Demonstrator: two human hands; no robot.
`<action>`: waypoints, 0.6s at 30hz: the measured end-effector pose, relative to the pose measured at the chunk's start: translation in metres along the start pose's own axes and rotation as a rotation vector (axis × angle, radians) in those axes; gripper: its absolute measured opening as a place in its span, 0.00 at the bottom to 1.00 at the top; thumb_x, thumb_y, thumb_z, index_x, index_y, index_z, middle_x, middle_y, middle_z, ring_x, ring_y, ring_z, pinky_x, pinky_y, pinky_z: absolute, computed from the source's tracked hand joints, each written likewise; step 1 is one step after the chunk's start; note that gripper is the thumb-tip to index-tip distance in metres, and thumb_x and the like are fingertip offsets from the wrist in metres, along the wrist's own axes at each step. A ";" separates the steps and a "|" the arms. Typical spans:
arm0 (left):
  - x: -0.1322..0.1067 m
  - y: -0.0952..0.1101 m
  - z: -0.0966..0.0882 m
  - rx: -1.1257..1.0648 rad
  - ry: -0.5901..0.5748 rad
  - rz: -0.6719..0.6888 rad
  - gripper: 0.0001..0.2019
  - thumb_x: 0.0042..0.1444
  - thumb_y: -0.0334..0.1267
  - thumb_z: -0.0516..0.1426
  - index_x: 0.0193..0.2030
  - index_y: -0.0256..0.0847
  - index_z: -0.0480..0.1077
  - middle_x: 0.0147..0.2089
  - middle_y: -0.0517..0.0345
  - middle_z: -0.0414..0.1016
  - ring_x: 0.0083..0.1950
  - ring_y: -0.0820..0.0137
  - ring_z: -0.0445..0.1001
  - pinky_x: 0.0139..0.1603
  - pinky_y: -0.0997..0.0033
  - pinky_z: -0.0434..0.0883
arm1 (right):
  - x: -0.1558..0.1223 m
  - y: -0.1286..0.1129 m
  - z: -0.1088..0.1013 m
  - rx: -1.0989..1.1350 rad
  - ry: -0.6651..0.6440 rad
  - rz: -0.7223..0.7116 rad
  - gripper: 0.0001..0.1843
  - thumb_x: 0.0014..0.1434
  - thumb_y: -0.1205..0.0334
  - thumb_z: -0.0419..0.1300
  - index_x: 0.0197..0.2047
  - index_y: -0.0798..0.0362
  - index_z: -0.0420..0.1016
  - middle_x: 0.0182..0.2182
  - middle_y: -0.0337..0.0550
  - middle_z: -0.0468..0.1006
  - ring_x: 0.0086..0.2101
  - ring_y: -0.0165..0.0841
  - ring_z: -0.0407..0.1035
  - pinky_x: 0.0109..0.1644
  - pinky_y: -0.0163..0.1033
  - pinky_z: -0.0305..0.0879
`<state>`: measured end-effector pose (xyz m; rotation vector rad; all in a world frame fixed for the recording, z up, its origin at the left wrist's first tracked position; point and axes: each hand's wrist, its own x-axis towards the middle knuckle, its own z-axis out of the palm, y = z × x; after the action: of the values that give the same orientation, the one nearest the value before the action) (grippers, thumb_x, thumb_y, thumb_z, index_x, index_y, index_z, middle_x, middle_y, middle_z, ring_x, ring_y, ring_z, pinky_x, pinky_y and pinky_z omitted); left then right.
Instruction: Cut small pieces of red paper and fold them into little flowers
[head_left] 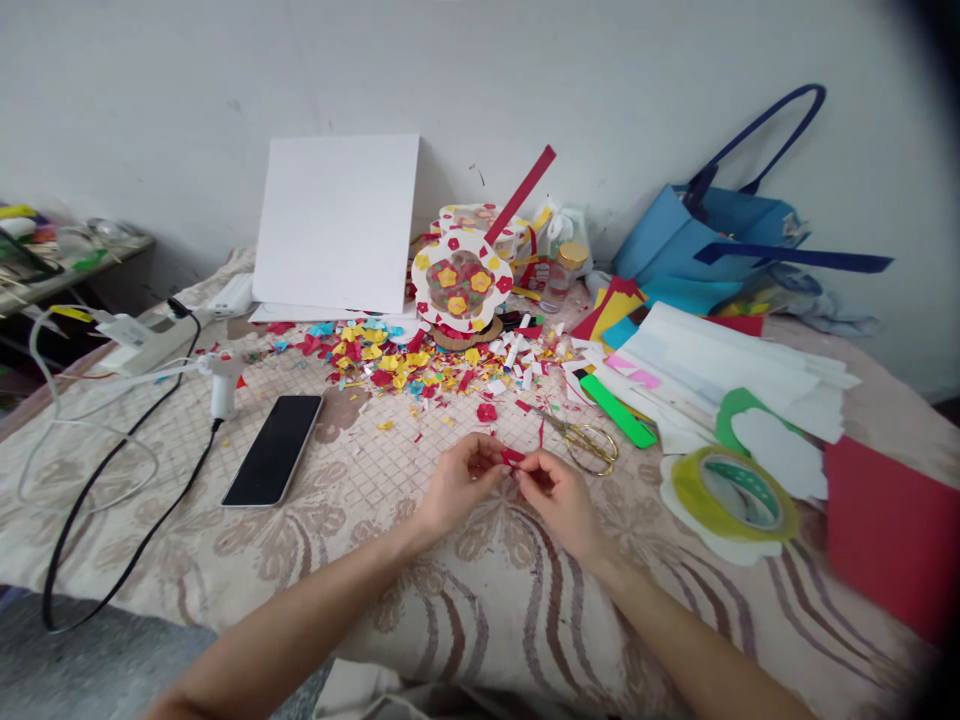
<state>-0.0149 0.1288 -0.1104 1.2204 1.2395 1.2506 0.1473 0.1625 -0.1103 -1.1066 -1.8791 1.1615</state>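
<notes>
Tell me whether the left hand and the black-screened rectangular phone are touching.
Apart: the head view shows patterned beige fabric tablecloth between the left hand and the phone.

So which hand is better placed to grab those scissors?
Probably the right hand: the scissors lie just beyond it, while the left hand is farther off. Both hands hold the red paper, though.

No text we can read
Right of our right grip (pixel 559 492), the tape roll (pixel 694 497) has pale, illegible marks inside.
</notes>
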 end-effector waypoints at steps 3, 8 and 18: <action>0.000 -0.001 0.002 -0.103 -0.038 -0.030 0.12 0.51 0.38 0.61 0.40 0.36 0.67 0.35 0.54 0.72 0.36 0.72 0.72 0.39 0.71 0.69 | -0.002 0.000 0.001 -0.155 0.079 -0.126 0.05 0.55 0.67 0.55 0.28 0.52 0.64 0.25 0.37 0.68 0.26 0.29 0.64 0.30 0.34 0.60; 0.002 -0.001 0.001 -0.247 -0.037 -0.117 0.16 0.45 0.39 0.65 0.38 0.34 0.68 0.34 0.55 0.72 0.35 0.73 0.72 0.38 0.72 0.69 | -0.003 0.000 0.002 -0.286 0.119 -0.276 0.06 0.55 0.70 0.54 0.28 0.52 0.63 0.25 0.38 0.67 0.26 0.29 0.63 0.31 0.34 0.60; 0.010 0.008 -0.013 -0.358 -0.097 -0.291 0.20 0.39 0.37 0.68 0.39 0.35 0.68 0.34 0.56 0.74 0.33 0.74 0.73 0.38 0.71 0.69 | 0.002 -0.005 -0.006 -0.094 0.019 -0.211 0.07 0.61 0.62 0.54 0.33 0.52 0.71 0.28 0.40 0.70 0.28 0.31 0.66 0.32 0.35 0.61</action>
<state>-0.0281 0.1376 -0.1022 0.8003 1.0258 1.1240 0.1499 0.1655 -0.1034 -0.9383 -1.9990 0.9499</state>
